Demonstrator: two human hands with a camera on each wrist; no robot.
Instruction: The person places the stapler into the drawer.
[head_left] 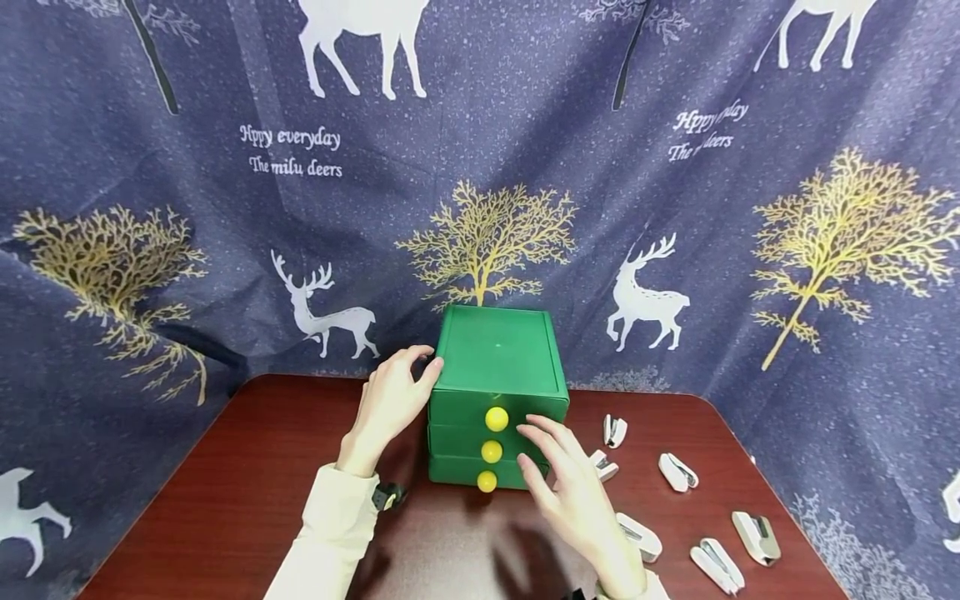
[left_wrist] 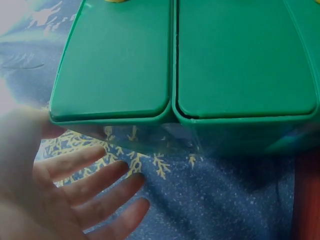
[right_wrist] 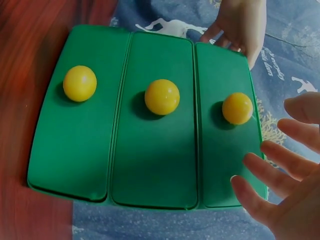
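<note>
A green drawer box (head_left: 498, 348) with three stacked drawers stands at the back of the table. Each drawer front carries a round yellow knob (head_left: 497, 418). At the box's upper left edge is my left hand (head_left: 393, 396), fingers spread and loosely bent; the left wrist view shows its thumb by the corner, though contact is unclear. My right hand (head_left: 566, 479) hovers before the right part of the drawer fronts, fingers apart and holding nothing. In the right wrist view, the lower knob (right_wrist: 80, 83), middle knob (right_wrist: 162, 97) and top knob (right_wrist: 237, 108) are all untouched.
Several white staplers lie on the right of the brown table (head_left: 247, 500), among them one stapler (head_left: 678, 472) and another stapler (head_left: 717, 566). A grey-white stapler (head_left: 756, 537) lies near the right edge. Behind hangs a blue cloth (head_left: 480, 125) with deer and trees.
</note>
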